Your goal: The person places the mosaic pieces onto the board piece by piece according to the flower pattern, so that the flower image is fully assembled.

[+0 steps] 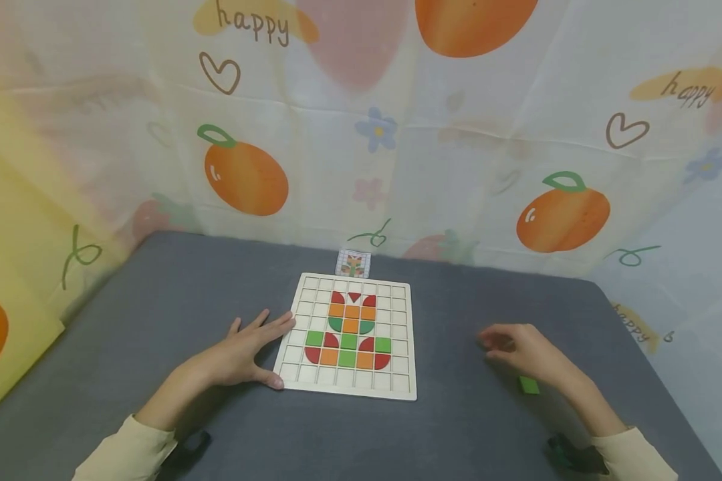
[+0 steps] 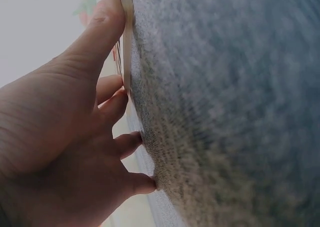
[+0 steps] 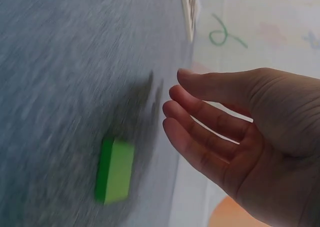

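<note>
Left hand (image 1: 241, 354) is lying flat on the grey felt-covered table (image 1: 156, 321), fingers spread and relaxed, with the fingertips up against the left edge of the wooden grid board (image 1: 406, 394) and the thumb touching its near left corner. Looks to me like it's just bracing the board so it doesn't slide around. The left wrist view backs that up: the thumb (image 2: 102, 24) runs along the board's thin edge while the other fingers rest on the felt.

Right hand (image 1: 520, 351) is hovering over the felt well off to the right of the board, fingers loosely curled and holding nothing. In the right wrist view the palm is open and clearly empty, fingers (image 3: 200, 119) relaxed. A loose green square tile (image 1: 528, 385) sits on the felt just beside it, near the wrist, not touching as far as I can tell. That view is blurry, so don't quote me on the gap.

On the board itself, a bunch of tiles are already seated in the middle cells: red quarter-round and heart-ish pieces along the top, orange squares (image 1: 351, 311) below that, then green and red half-rounds, with green squares and more orange in the bottom rows. Outer cells are bare wood.

Leaning against the fruit-print cloth backdrop (image 1: 247, 177) right behind the board is a small pattern card (image 1: 353, 264), standing upright, presumably so it can be read from the seat. Too small to make out the details.
</note>
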Demonstrator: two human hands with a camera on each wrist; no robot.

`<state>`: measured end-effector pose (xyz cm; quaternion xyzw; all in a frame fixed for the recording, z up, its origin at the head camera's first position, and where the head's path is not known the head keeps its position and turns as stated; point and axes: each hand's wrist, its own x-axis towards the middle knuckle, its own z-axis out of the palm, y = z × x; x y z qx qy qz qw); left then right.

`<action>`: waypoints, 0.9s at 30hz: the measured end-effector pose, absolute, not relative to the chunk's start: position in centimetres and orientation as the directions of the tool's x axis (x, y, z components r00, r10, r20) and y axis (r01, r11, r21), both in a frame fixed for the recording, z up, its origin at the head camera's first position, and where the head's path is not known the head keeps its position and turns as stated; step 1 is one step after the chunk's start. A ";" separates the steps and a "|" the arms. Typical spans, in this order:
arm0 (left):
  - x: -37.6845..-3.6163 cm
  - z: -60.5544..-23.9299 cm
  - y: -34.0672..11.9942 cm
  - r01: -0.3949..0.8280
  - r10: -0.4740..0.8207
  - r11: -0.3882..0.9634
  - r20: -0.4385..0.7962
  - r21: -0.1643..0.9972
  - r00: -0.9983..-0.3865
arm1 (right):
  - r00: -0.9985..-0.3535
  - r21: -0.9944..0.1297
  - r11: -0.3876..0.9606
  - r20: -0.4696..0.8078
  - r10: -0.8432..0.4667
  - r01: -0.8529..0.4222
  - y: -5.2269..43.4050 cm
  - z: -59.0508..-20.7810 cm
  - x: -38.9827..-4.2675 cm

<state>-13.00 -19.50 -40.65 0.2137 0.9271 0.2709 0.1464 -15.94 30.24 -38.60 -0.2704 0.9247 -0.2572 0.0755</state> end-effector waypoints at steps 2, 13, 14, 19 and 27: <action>-13.0 -40.6 -19.6 0.318 0.477 0.759 -0.153 0.568 -0.865 | -0.847 -0.519 0.728 -0.014 -0.532 -0.448 31.0 -38.8 -15.8; -12.9 -40.7 -19.5 0.317 0.477 0.759 -0.154 0.569 -0.866 | -0.866 -0.595 0.726 -0.097 -0.491 -0.345 34.9 -39.2 -13.9; -12.9 -40.7 -19.5 0.313 0.474 0.759 -0.156 0.571 -0.867 | -0.867 -0.605 0.723 -0.104 -0.487 -0.334 35.1 -39.2 -13.7; -12.7 -40.7 -19.6 0.316 0.473 0.755 -0.144 0.574 -0.869 | -0.880 -0.639 0.704 -0.089 -0.466 -0.309 35.6 -39.7 -13.3; -12.7 -40.6 -19.6 0.339 0.486 0.748 -0.123 0.570 -0.865 | -0.863 -0.652 0.683 -0.087 -0.498 -0.329 36.3 -39.9 -13.3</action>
